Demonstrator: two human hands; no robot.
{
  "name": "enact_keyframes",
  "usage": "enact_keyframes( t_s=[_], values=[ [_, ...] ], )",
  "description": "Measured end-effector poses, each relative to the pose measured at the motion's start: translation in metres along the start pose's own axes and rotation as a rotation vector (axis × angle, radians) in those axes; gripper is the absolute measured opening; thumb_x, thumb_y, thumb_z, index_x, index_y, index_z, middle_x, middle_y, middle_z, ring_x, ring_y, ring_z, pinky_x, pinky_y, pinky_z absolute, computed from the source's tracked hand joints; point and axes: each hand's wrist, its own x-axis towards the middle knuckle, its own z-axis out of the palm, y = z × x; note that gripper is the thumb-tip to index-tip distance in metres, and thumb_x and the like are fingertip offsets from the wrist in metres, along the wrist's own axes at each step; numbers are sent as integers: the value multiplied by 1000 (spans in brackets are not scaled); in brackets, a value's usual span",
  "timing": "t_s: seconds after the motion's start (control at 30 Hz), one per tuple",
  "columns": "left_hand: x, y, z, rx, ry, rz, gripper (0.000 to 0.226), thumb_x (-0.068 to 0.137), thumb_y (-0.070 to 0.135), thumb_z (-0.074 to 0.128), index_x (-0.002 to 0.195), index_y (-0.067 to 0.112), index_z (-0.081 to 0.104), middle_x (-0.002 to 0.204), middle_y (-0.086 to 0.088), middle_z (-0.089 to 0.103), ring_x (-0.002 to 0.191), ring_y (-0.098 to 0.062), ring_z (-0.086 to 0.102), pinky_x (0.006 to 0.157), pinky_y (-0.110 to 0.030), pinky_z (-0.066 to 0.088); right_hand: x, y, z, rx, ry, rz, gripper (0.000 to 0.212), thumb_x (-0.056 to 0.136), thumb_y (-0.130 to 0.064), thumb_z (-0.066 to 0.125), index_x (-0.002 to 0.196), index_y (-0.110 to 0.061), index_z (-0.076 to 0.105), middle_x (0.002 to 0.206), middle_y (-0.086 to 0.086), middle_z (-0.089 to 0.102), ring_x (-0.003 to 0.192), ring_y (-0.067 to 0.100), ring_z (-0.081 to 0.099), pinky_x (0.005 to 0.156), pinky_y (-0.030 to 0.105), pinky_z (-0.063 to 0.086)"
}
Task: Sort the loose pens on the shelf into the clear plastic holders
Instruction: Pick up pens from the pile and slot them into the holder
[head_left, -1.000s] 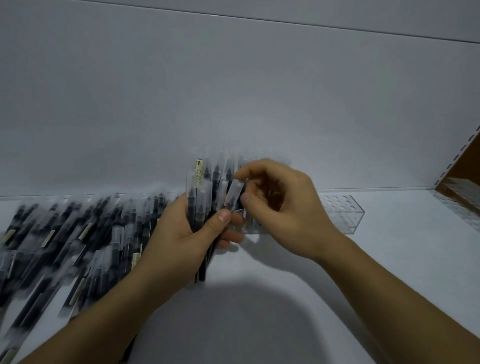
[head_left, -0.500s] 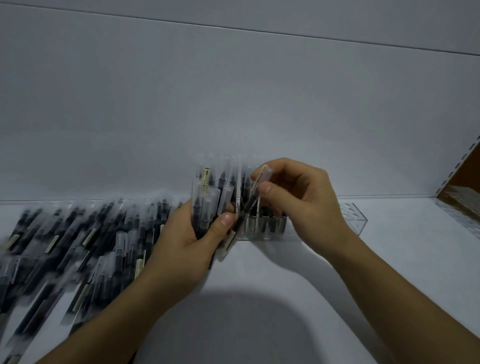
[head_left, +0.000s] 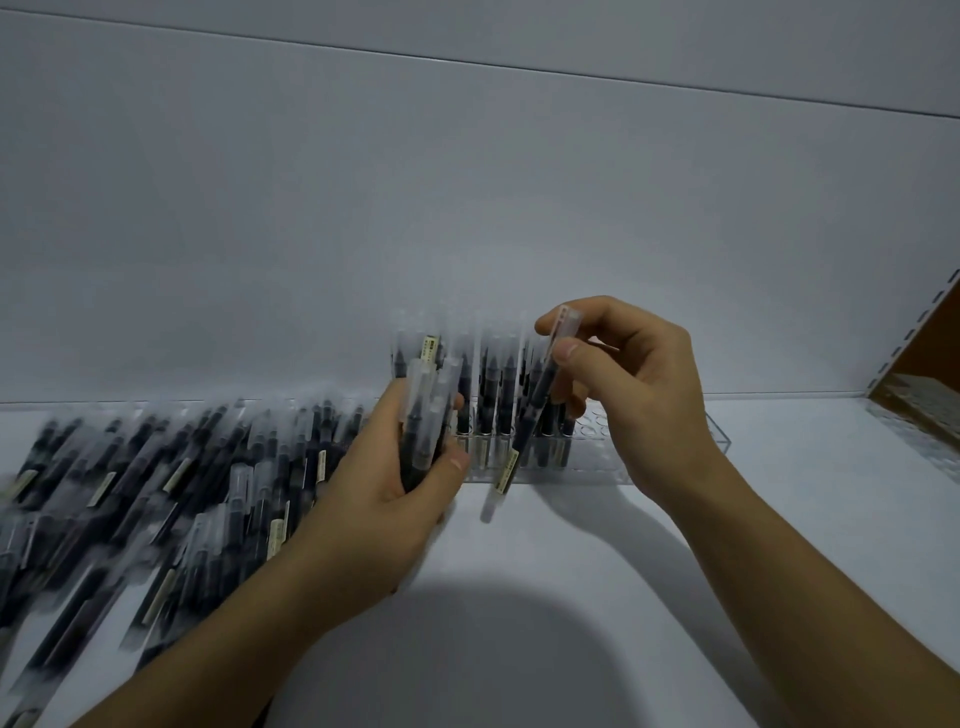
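Moved: single pen (head_left: 524, 431), drawn clear of the bundle (head_left: 426, 410) since half a second ago; it now slants before the clear holder (head_left: 613, 470).
Right hand (head_left: 639, 395): pinches that pen near its cap.
Left hand (head_left: 384, 499): grips the bundle upright.
Holder: several pens standing inside.
Loose pens (head_left: 156, 483): heaped left on the shelf (head_left: 779, 493).

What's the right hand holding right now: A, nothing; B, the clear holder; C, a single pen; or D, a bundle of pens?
C: the right hand pinches one pen near its cap, while the left hand grips the bundle.
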Motion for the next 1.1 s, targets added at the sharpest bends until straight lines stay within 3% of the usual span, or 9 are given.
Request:
enact_keyframes(
  t_s=[0.03,0.1,0.23,0.37,0.5,0.67,0.8,0.97,1.1],
  values=[
    [0,0,-1,-18,-23,-36,33,97,27,56,129,33,48,66,-4,57,58,-32,51,48,-43,45,1,0,-1,1,11,4,10,83,-9,62,82,-16,69,90,-5,73,63,13,61,54,22,49],
    [0,-1,-2,-52,-42,-75,34,94,31,57,126,40,51,73,-14,54,64,-33,51,58,-56,50,2,1,-4,-17,22,3,10,84,-9,61,82,-16,69,91,-5,73,60,13,59,53,25,47],
    [2,-1,-3,-108,2,-11,23,98,17,53,118,26,59,80,0,66,78,-20,65,72,-34,59,5,2,-10,-8,63,-55,13,84,-6,60,80,-16,68,90,-5,73,54,13,55,51,24,46],
    [3,0,-3,-82,18,3,20,101,5,47,113,13,61,95,0,74,83,-19,71,70,-18,57,12,0,-22,33,175,-126,17,82,-1,55,78,-13,67,87,-3,72,50,9,49,50,26,43],
    [2,1,-3,-32,34,-6,18,95,18,54,100,12,71,91,-1,77,83,-18,74,71,-22,59,17,4,-32,-15,241,-123,19,83,-2,55,76,-15,68,87,-6,73,57,12,51,50,27,45],
    [1,3,0,-49,41,-20,23,89,24,56,104,15,70,96,7,78,83,-16,76,72,-27,62,23,11,-46,-120,391,-115,22,88,-4,56,77,-17,67,84,-7,71,61,14,52,53,31,48],
    [1,4,1,-26,78,-10,26,84,29,57,98,13,72,90,4,79,78,-17,77,73,-23,61,29,24,-57,-252,512,-115,21,96,-11,60,85,-25,70,94,-10,75,74,32,61,64,54,57],
    [0,6,2,52,68,25,24,89,30,55,97,18,74,78,1,77,73,-11,75,68,-14,56,30,32,-55,-321,445,-101,12,103,-18,60,101,-19,71,102,-14,74,83,21,68,71,53,60],
    [1,9,3,92,70,53,26,90,31,52,95,17,74,69,-2,73,61,-7,69,61,-12,51,28,37,-51,-420,336,-112,17,105,-22,58,115,-15,71,110,-6,72,86,13,66,70,48,61]
  ],
)
